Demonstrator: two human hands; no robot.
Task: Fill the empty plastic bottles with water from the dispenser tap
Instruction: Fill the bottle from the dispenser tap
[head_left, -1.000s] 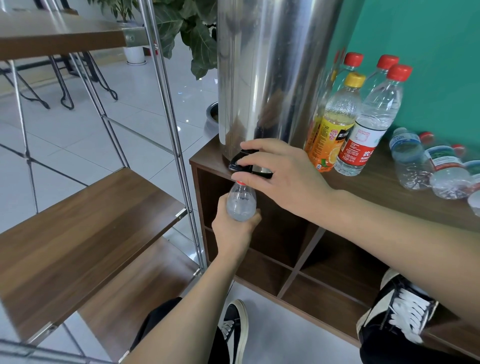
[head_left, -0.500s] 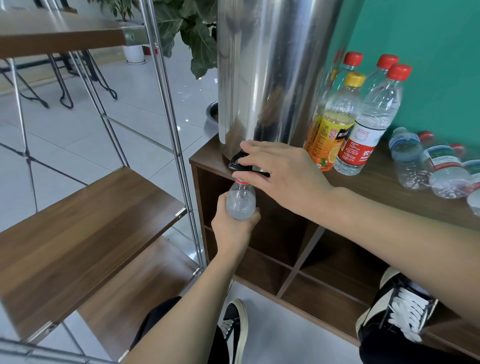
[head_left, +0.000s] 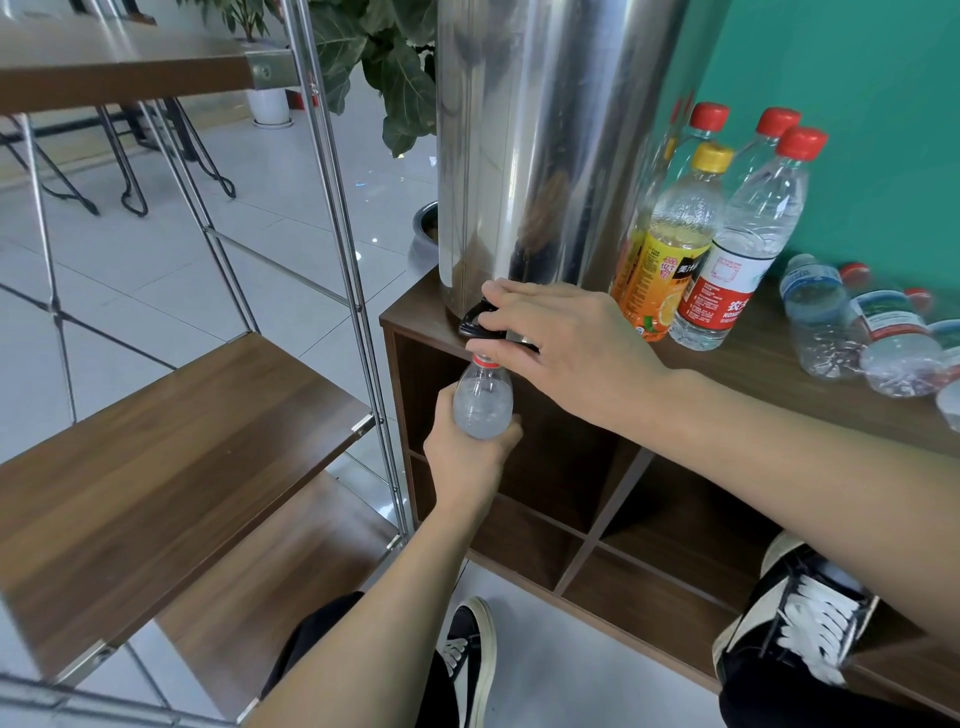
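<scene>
A tall steel water dispenser (head_left: 540, 145) stands on a brown cabinet (head_left: 779, 384). Its black tap handle (head_left: 475, 322) juts over the cabinet's front edge. My right hand (head_left: 566, 348) lies over the tap, thumb and fingers curled round the handle. Directly beneath, my left hand (head_left: 467, 462) grips a clear uncapped plastic bottle (head_left: 483, 397), its mouth right under the spout. The spout itself is hidden by my right hand, and no water stream shows.
Capped bottles stand right of the dispenser: a yellow-capped juice bottle (head_left: 670, 244) and red-capped water bottles (head_left: 743, 249). Several clear bottles (head_left: 862, 332) lie on their sides at the far right. A metal-framed wooden shelf (head_left: 156, 447) stands close on the left. My shoes show below.
My right hand's fingers have shifted slightly on the tap handle. The bottle and my left hand stay in place under the spout.
</scene>
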